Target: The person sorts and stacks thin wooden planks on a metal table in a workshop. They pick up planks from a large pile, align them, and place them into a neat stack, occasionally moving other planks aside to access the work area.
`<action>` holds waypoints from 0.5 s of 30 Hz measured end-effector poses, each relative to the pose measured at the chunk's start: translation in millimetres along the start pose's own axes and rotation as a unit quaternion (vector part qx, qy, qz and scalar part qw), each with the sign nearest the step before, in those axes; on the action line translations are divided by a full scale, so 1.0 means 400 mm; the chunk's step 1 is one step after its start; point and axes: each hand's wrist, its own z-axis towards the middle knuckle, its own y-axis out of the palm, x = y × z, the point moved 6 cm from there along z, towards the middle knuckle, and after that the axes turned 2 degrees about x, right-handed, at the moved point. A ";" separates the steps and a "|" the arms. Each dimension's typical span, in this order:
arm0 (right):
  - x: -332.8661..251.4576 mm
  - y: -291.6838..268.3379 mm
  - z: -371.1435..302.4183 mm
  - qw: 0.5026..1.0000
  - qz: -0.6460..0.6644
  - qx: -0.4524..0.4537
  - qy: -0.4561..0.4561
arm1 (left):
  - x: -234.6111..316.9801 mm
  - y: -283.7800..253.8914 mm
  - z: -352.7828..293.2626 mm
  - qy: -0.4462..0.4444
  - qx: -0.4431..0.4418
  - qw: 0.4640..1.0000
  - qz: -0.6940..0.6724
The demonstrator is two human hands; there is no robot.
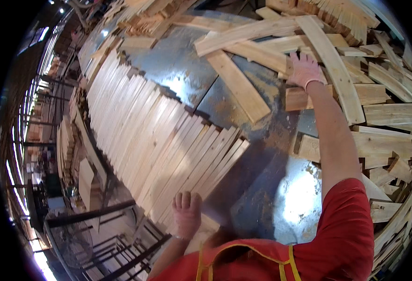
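My right hand (305, 71), in a pale pink glove, reaches out to the loose wooden boards at the far right. Its fingers are spread, and it lies over the end of a board (262, 55) beside a short wood block (302, 97). Close to my body, my left hand (187, 216) is loosely closed, fingers curled together, at the near end of a long row of wooden slats (145, 136). No object shows in it. The slats stand packed side by side, with uneven ends along their right side.
A worn metal table (243, 187) carries the wood. One loose board (238, 86) lies slantwise between row and pile. A long board (332, 70) crosses the pile by my right forearm. Stacked pieces (341, 18) stand at the back right. A dark metal frame (93, 213) is at lower left.
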 end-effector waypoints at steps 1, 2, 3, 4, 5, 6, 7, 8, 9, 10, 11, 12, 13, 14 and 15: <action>0.006 0.015 -0.003 0.999 0.001 -0.024 -0.022 | 0.006 -0.003 0.013 -0.006 -0.017 1.000 -0.012; 0.031 0.018 0.018 0.998 0.001 -0.044 -0.040 | 0.011 -0.004 0.026 0.000 -0.028 1.000 -0.001; 0.047 0.021 0.026 0.997 -0.001 -0.062 -0.055 | 0.010 -0.001 0.038 0.007 -0.013 1.000 -0.004; 0.053 0.025 0.017 0.995 0.056 -0.080 -0.023 | 0.010 0.002 0.039 0.008 0.002 1.000 -0.007; 0.063 0.036 0.005 0.995 0.035 -0.082 -0.033 | 0.011 -0.006 0.043 0.011 0.025 1.000 -0.008; 0.072 0.061 -0.022 0.995 0.014 -0.085 -0.041 | 0.015 -0.019 0.036 0.025 0.035 0.999 0.006; 0.092 0.056 -0.020 0.997 -0.008 -0.070 -0.042 | 0.009 -0.023 0.044 0.023 0.037 0.999 -0.007; 0.098 0.065 -0.025 0.997 -0.008 -0.065 -0.044 | 0.006 -0.029 0.034 0.020 0.040 0.999 -0.014; 0.099 0.058 -0.030 0.997 -0.011 -0.060 -0.051 | 0.003 -0.023 0.025 0.013 0.042 0.999 -0.026; 0.093 0.025 -0.033 0.997 -0.007 -0.061 -0.041 | 0.000 -0.032 0.023 0.025 0.042 0.998 -0.025; 0.061 0.013 -0.043 0.997 0.003 -0.069 -0.033 | -0.006 -0.027 0.017 0.026 0.051 0.998 -0.025; 0.036 -0.003 -0.033 0.997 0.014 -0.076 -0.028 | -0.010 -0.023 0.014 0.025 0.061 0.997 -0.025; 0.036 -0.008 -0.024 0.998 0.010 -0.056 -0.023 | -0.017 -0.019 0.007 0.029 0.063 0.997 -0.024; 0.029 0.007 -0.019 0.999 0.007 -0.048 -0.024 | -0.018 -0.021 0.006 0.033 0.055 0.997 -0.033; 0.021 0.019 -0.012 0.999 0.005 -0.039 -0.026 | -0.020 -0.022 0.007 0.031 0.048 0.998 -0.036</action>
